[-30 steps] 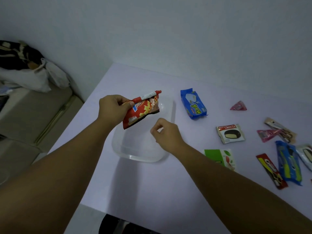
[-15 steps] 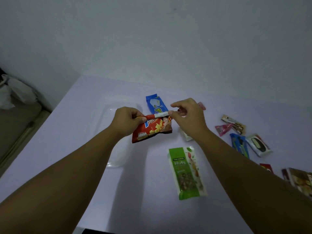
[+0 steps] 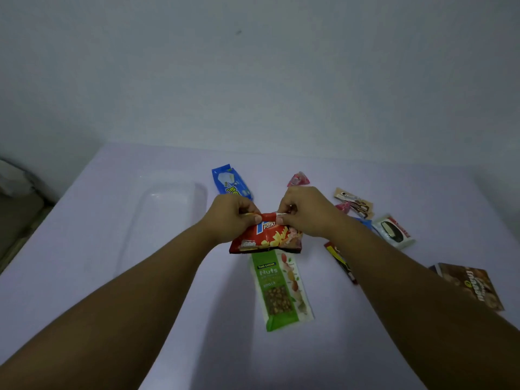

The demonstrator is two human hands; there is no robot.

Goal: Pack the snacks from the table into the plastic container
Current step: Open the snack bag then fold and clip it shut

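Red foil of the potato snack bag (image 3: 267,235) is now pinched at its top seam by both hands — the left hand (image 3: 232,218) at the left corner, the right hand (image 3: 305,212) at the right corner, the fingers (image 3: 257,219) of each curled closed on the crimped edge. The bag hangs above the counter (image 3: 84,249), over the top end of the green nut pack (image 3: 281,291), and is well to the right of the plastic container (image 3: 166,220), which appears to hold nothing. Compared with the frame one second earlier, the bag has moved away from the container: it was then held by the left hand alone directly above the tub, with the right hand free. Half a second ago the right hand was just reaching the seam; now both grips are set. Judgement: the two-handed hold on the seam suggests straightening or checking the bag rather than placing it, so the packing step is not yet done. Remaining on the counter are the blue packet (image 3: 230,182), the pink triangle candy (image 3: 298,180), the chocolate pie wrapper (image 3: 392,230) and the brown packet (image 3: 472,285) — all still unpacked.
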